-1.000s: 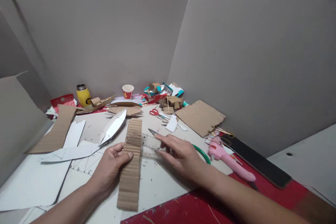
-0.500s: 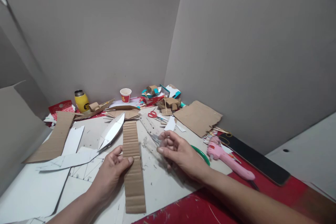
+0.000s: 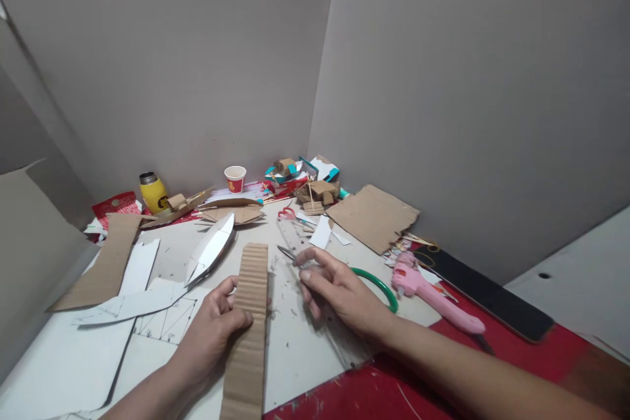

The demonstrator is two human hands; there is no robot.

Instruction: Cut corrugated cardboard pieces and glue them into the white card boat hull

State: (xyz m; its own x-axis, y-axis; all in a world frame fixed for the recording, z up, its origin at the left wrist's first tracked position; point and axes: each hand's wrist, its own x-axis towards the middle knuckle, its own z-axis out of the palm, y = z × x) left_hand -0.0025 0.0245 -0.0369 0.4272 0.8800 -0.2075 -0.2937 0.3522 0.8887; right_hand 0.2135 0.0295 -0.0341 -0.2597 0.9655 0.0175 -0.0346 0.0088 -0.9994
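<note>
My left hand (image 3: 214, 331) grips a long strip of corrugated brown cardboard (image 3: 249, 335), thumb on top; the strip points away from me and its near end is lifted toward me. My right hand (image 3: 339, 295) is to its right, with curled fingers holding a clear plastic ruler (image 3: 290, 236) that lies slanted on the white table (image 3: 295, 348). Scissors with a green handle (image 3: 381, 285) lie partly under that hand, their metal tip poking out left of the fingers.
A pink glue gun (image 3: 433, 295) and a black strip (image 3: 487, 298) lie to the right on a red mat (image 3: 374, 394). White paper cutouts (image 3: 128, 302), a boat-shaped piece (image 3: 211, 249), brown cardboard sheets (image 3: 374, 216), red scissors (image 3: 287, 213), a paper cup (image 3: 235, 178) and a yellow flask (image 3: 151, 191) crowd the back. Grey walls enclose the corner.
My right hand lifted the clear ruler off the strip, turned it and set it down slanted to the right. My left hand raised and tilted the cardboard strip.
</note>
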